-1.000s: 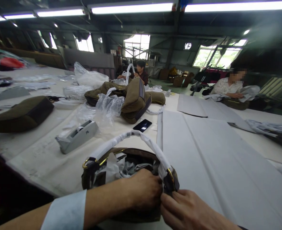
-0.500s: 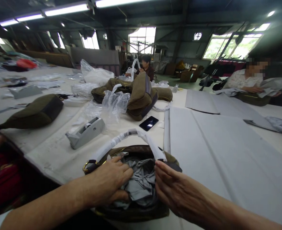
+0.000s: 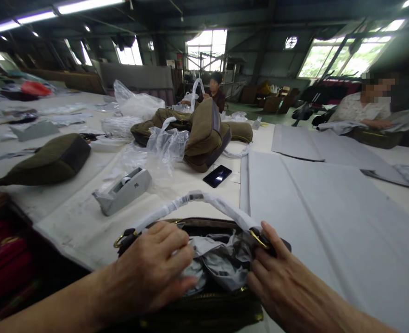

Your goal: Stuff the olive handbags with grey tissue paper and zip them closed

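In the head view, the handbag [image 3: 204,305] sits at the bottom centre of the frame, at the near edge of the bench [image 3: 69,217]. Its long axis runs left to right and its open mouth faces up, stuffed with grey paper [image 3: 218,263]. The wrapped handle [image 3: 194,201] arches over it. The left hand [image 3: 152,270] lies flat, fingers spread, pressing the paper. The right hand [image 3: 281,286] grips the bag's right end by the gold ring [image 3: 260,239]. Flat grey sheets [image 3: 312,208] fill the right half. A tape dispenser [image 3: 123,190] and a phone [image 3: 217,175] lie beyond the bag.
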Demonstrator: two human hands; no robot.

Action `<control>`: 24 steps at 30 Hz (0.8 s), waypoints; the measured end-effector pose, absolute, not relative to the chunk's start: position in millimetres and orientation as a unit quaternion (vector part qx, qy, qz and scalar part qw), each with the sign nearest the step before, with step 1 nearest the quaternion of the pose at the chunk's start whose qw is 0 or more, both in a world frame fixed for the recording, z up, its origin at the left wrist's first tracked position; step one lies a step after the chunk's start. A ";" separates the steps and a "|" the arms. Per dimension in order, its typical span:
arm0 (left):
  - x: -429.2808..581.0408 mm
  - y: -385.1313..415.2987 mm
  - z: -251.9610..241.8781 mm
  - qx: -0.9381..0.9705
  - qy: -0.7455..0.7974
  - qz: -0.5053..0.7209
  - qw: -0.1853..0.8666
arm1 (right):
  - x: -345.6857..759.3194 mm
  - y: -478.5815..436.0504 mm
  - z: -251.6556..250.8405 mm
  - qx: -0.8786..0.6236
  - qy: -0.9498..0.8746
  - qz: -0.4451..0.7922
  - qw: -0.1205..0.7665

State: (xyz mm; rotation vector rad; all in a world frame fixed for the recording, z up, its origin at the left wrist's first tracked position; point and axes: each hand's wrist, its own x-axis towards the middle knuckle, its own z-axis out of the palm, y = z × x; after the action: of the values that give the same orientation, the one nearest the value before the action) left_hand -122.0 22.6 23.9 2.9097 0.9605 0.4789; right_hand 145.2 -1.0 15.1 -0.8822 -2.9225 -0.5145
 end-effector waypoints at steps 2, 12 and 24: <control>-124.9 12.3 21.3 0.955 0.272 0.109 0.043 | 141.8 -11.9 6.4 -0.261 -0.929 -0.259 0.045; -136.5 -7.4 -8.5 0.938 0.347 -0.023 0.011 | 125.3 1.0 -9.4 -0.282 -0.945 -0.101 -0.129; -179.2 13.8 4.8 0.957 0.237 0.106 -0.130 | 133.2 -18.9 10.0 -0.208 -0.943 -0.252 -0.063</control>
State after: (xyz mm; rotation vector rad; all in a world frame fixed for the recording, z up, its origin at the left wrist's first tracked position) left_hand -179.2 13.8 4.8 3.2831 0.8116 0.3637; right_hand 133.2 -18.9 10.0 -0.6819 -3.0866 -0.8250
